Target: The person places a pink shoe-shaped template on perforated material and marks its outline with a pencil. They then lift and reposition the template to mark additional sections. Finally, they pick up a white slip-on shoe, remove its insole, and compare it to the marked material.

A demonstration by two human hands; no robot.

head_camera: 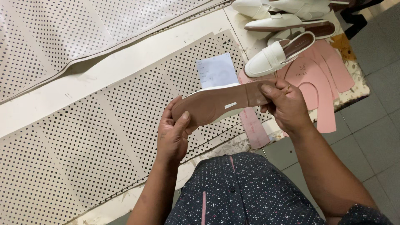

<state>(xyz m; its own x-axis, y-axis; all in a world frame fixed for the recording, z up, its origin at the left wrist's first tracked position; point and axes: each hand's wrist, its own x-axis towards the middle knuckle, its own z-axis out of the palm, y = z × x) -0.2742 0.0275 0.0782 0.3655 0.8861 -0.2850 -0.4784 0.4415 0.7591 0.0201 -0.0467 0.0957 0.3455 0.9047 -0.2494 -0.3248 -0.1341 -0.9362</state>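
Observation:
Both my hands hold one white flat shoe [214,104] turned sole-up, its brown sole facing me with a small white sticker near the middle. My left hand [173,133] grips the toe end, thumb pressed on the sole. My right hand [285,104] grips the heel end, thumb on top. The shoe hangs above the near edge of the work table [125,66].
Perforated cream sheets [83,137] cover the table. A white paper slip [216,71] lies behind the shoe. Pink pattern pieces [321,79] and several white loafers [277,54] sit at the right end. Grey floor tiles [375,125] lie to the right.

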